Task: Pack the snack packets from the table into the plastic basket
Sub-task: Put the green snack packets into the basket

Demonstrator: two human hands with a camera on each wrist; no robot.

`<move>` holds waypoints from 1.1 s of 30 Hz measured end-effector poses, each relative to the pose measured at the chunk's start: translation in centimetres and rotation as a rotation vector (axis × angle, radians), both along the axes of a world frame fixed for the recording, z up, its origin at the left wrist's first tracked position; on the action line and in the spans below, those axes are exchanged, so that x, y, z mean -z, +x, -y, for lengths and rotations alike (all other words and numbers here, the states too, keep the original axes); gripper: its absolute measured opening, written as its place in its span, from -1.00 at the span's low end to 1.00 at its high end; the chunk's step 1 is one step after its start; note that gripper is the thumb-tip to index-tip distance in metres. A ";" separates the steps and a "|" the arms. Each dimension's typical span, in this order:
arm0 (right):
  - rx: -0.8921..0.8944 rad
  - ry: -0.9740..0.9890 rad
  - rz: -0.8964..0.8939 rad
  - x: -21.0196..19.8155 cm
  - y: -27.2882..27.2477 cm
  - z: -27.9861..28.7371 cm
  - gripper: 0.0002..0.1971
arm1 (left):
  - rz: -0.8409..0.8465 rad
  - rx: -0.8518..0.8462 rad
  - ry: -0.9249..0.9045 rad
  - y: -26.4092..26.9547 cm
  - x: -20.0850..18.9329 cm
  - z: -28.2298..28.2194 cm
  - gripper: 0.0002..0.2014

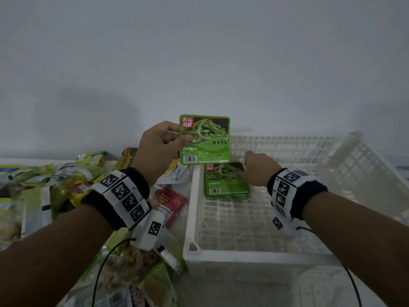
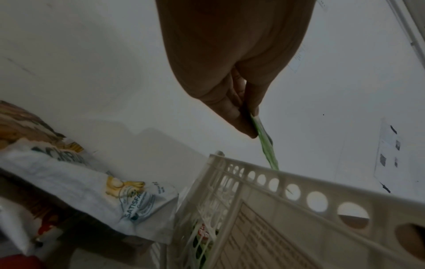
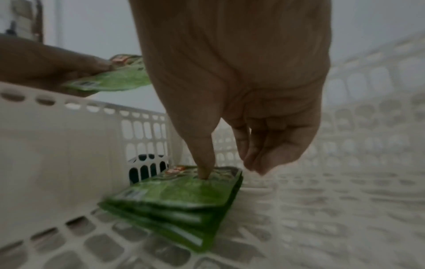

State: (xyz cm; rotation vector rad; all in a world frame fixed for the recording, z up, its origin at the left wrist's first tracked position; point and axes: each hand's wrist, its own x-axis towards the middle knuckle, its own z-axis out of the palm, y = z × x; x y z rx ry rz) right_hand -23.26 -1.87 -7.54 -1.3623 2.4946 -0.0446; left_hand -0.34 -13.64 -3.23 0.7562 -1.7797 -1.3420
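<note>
My left hand (image 1: 164,140) pinches a flat green snack packet (image 1: 204,140) by its left edge, upright in the air above the white plastic basket's left rim (image 1: 191,196). The left wrist view shows that packet (image 2: 266,143) edge-on between thumb and fingers (image 2: 239,120). A stack of green packets (image 1: 225,183) of the same kind lies in the basket's far left corner. My right hand (image 1: 256,169) is over the stack, its thumb (image 3: 204,160) pressing the top packet (image 3: 181,189) while the other fingers hang relaxed beside it.
A heap of assorted snack packets (image 1: 55,189) covers the table to the left of the basket, among them a red packet (image 1: 171,201) and a white banana-print bag (image 2: 96,193). A white wall rises close behind. The basket's lattice floor (image 1: 254,224) is bare to the right and near side.
</note>
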 end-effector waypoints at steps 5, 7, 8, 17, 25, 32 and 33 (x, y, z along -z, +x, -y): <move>-0.319 -0.058 -0.166 0.5 0.8 -0.3 -0.25 | -0.010 -0.001 0.017 -0.1 0.0 -0.1 -0.83; -0.474 -0.034 -0.169 0.5 1.1 -0.1 -0.27 | -0.008 -0.003 0.013 0.0 -0.1 -0.1 -0.83; -0.516 -0.015 -0.164 0.7 1.3 0.0 -0.29 | -0.008 0.000 0.012 0.0 -0.1 -0.1 -0.83; -0.559 0.020 -0.088 1.4 1.6 0.9 -0.32 | 0.002 -0.005 0.004 0.1 -0.1 0.1 -0.80; -0.615 -0.043 -0.110 1.7 1.8 1.0 -0.31 | 0.014 0.000 0.014 0.0 0.2 0.0 -0.80; -0.463 -0.127 -0.128 -0.9 0.2 -0.2 -0.52 | 0.019 0.008 0.031 -0.3 0.1 -0.7 -0.83; -0.420 -0.202 -0.090 -1.5 -0.3 -0.6 -0.63 | 0.018 0.018 0.038 -0.4 0.1 -0.8 -0.82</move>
